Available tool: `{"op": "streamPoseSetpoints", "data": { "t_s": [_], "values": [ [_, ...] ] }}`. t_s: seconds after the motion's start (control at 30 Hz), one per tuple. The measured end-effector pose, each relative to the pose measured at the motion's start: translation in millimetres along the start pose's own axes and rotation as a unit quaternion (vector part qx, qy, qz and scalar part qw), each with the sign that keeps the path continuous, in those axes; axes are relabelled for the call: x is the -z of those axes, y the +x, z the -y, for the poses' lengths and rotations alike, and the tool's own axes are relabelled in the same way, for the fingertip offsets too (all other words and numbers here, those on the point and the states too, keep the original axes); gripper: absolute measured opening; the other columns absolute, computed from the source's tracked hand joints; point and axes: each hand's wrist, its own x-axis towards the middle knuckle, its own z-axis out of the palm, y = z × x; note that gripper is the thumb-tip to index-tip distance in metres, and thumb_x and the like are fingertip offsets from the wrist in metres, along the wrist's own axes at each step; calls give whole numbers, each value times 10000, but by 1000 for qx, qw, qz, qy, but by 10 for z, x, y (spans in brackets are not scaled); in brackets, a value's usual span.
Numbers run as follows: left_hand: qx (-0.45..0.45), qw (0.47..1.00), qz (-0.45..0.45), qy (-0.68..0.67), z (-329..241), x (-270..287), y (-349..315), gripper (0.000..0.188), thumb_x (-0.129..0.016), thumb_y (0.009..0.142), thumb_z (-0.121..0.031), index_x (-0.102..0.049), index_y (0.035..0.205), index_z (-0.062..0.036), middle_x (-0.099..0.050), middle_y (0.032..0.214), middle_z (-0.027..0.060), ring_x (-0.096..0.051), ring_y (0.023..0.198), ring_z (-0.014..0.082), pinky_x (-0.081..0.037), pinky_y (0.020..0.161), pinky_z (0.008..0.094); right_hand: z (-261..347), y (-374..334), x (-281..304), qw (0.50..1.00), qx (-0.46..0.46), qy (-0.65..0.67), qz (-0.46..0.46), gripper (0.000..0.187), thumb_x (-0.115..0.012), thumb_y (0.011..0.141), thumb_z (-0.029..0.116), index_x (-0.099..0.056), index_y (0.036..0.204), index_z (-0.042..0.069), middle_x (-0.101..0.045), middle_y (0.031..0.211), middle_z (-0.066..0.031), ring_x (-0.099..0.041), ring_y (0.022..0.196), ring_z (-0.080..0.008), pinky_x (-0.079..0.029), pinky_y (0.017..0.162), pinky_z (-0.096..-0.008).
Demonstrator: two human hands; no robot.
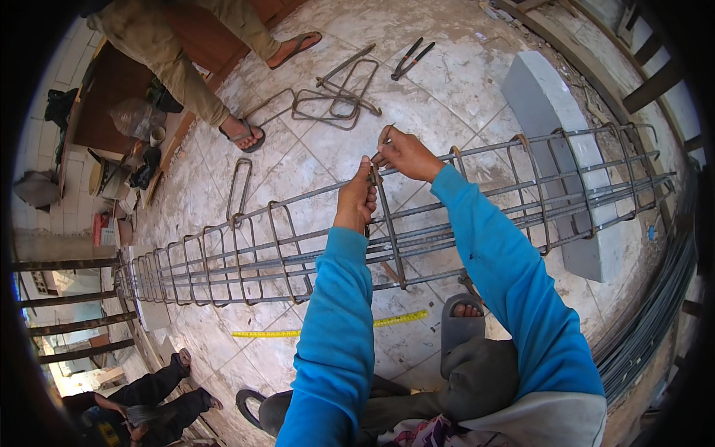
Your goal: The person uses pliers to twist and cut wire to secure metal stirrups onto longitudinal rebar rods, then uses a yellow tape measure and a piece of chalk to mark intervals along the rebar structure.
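Note:
A long rebar cage [290, 257] with square steel stirrups stretches from left to right in front of me. At the upper corner of one stirrup [389, 231], both hands meet beside the top bar. My left hand [356, 195] is closed, thumb raised against the corner; whatever lies inside its curled fingers is hidden. Just right of it, my right hand [408, 155] pinches what looks like a thin tie wire [376, 157], its fingers bent over the bar.
Beyond the cage lie black-handled pincers [412, 59] and several loose stirrups [335, 104]. A grey block [547, 93] supports the right end. A yellow measuring tape [261, 334] lies on the near side. One person's sandalled foot [244, 134] stands beyond; another person [141, 402] sits lower left. Rods [648, 320] lie at right.

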Motion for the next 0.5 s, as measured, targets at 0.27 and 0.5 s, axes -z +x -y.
{"op": "streamPoseSetpoints", "data": {
  "t_s": [0.27, 0.5],
  "values": [
    [-47, 995, -62, -64, 39, -151, 9, 382, -711, 874, -480, -662, 813, -106, -475, 629, -51, -266, 465, 62, -195, 405, 247, 9, -58, -3, 997, 23, -59, -54, 103, -521, 946, 103, -529, 978, 6, -694, 836, -202, -705, 757, -320, -547, 684, -401],
    [-52, 992, -107, -48, 43, -203, -207, 334, -715, 879, -433, -667, 784, -116, -451, 608, -49, -308, 463, 76, -200, 404, 255, 201, -626, -41, 933, 177, -299, -93, 115, -647, 838, 79, -641, 945, 36, -689, 883, -164, -653, 848, -348, -468, 822, -477]
  ]
}}
